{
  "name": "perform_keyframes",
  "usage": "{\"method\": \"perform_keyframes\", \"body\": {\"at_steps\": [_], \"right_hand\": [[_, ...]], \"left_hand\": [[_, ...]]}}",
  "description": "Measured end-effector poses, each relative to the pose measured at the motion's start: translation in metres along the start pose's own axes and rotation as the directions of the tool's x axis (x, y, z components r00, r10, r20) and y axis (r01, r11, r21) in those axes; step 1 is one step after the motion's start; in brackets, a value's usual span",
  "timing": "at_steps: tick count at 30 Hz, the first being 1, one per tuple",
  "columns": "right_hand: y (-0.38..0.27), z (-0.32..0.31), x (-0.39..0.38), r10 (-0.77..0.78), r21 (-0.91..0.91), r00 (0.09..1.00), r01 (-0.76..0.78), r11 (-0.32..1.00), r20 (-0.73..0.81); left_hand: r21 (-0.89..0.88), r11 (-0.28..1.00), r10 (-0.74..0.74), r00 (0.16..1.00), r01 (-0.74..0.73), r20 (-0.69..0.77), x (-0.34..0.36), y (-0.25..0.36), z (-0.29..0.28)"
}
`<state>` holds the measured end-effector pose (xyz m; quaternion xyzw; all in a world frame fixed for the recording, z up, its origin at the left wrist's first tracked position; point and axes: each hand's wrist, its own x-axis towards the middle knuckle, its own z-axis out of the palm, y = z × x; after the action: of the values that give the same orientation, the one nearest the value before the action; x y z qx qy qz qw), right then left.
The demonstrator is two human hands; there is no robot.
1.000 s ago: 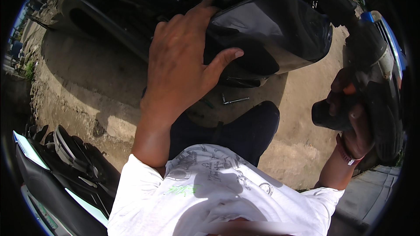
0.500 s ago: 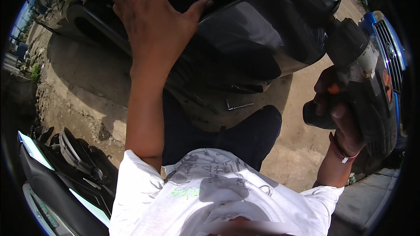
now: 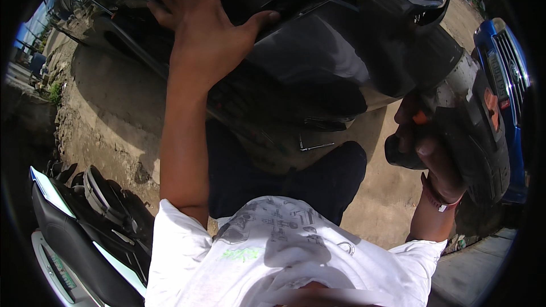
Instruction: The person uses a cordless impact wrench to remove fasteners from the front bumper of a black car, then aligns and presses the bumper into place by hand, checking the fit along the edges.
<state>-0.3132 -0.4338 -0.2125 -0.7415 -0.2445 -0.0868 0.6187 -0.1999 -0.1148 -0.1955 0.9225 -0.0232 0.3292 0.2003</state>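
Observation:
My left hand (image 3: pixel 202 34) rests with spread fingers on the glossy black bodywork (image 3: pixel 310 45) of a vehicle, its thumb near a panel seam at the upper middle. My right hand (image 3: pixel 426 148) is wrapped round the handle of a black and grey cordless power tool (image 3: pixel 466 113) with orange details, at the right. The tool's front end reaches up to the bodywork's right end; I cannot tell whether it touches. A small L-shaped metal wrench (image 3: pixel 313 147) lies on the dirt ground below the bodywork, just beyond my dark-trousered legs.
A parked motorbike (image 3: pixel 85 233) with a black seat and pale panels stands at lower left. A blue vehicle (image 3: pixel 497 51) with a chrome grille is at the right. Rubble and weeds (image 3: pixel 55 92) border the dirt ground (image 3: pixel 387 193) on the left; a pale slab (image 3: pixel 472 267) lies at lower right.
My left hand has shifted up and left along the black bodywork, fingers more spread. My right hand and the tool have moved a little leftward, and more of the blue vehicle shows.

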Motion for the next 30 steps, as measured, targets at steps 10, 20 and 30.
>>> {"method": "perform_keyframes", "body": {"at_steps": [10,20,30], "right_hand": [[0.007,0.003,0.001,0.02,0.078,0.999,-0.022,0.997,0.026],[-0.007,0.016,0.004,-0.016,-0.081,1.0,0.016,0.997,-0.009],[0.002,0.013,0.006,0.088,0.303,0.996,-0.093,0.949,0.028]], "left_hand": [[0.012,0.999,-0.034,0.997,0.033,0.068,0.005,-0.003,0.001],[-0.022,1.0,0.018,0.999,-0.017,0.031,-0.001,-0.005,-0.006],[0.02,0.998,0.054,0.998,-0.055,0.021,0.02,0.022,-0.002]]}}
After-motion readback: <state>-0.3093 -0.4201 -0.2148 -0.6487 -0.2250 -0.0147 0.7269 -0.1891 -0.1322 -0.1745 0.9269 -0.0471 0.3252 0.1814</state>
